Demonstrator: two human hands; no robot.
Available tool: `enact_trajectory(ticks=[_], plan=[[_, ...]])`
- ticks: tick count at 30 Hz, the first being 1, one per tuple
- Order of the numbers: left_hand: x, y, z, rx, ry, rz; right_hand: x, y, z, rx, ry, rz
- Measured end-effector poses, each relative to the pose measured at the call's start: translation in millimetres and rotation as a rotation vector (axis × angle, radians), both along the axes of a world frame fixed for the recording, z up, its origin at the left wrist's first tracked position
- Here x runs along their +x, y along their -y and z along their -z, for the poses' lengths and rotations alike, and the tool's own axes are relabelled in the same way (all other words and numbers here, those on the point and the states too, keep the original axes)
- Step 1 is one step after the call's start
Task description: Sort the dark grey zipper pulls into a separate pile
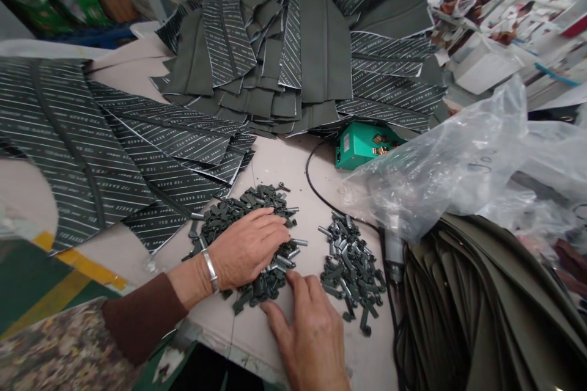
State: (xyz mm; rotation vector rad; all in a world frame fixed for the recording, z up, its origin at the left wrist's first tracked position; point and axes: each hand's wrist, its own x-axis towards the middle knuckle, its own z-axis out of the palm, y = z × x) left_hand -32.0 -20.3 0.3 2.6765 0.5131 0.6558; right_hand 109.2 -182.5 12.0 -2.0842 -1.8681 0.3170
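My left hand lies palm down with fingers stretched out over a heap of small dark green zipper pulls on the pale table top. A silver bracelet circles its wrist. My right hand rests at the near edge of that heap, thumb and forefinger spread and touching the pieces. A second, smaller heap of the same pulls lies just to the right of both hands.
Striped dark fabric panels fan out at left and pile up at the back. A green box with a black cable sits behind the heaps. Clear plastic bag and stacked dark fabric fill the right.
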Motion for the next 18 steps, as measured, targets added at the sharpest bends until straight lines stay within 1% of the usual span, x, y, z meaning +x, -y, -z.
enact_trajectory(ticks=[2, 5, 9, 14, 18], plan=[[-2, -1, 0.6, 0.006, 0.000, 0.013, -3, -5, 0.5, 0.013, 0.016, 0.017], [-3, 0, 2.2, 0.003, 0.022, 0.001, 0, -9, -1.5, -0.010, -0.020, -0.025], [-4, 2, 3.1, -0.018, 0.059, -0.036, 6, -8, -5.9, -0.059, -0.086, -0.033], [-4, 2, 3.8, -0.031, 0.074, -0.037, 10, -8, -9.7, -0.092, -0.141, -0.003], [-4, 2, 4.1, -0.037, 0.078, -0.043, 17, -6, -9.5, -0.122, -0.188, -0.017]])
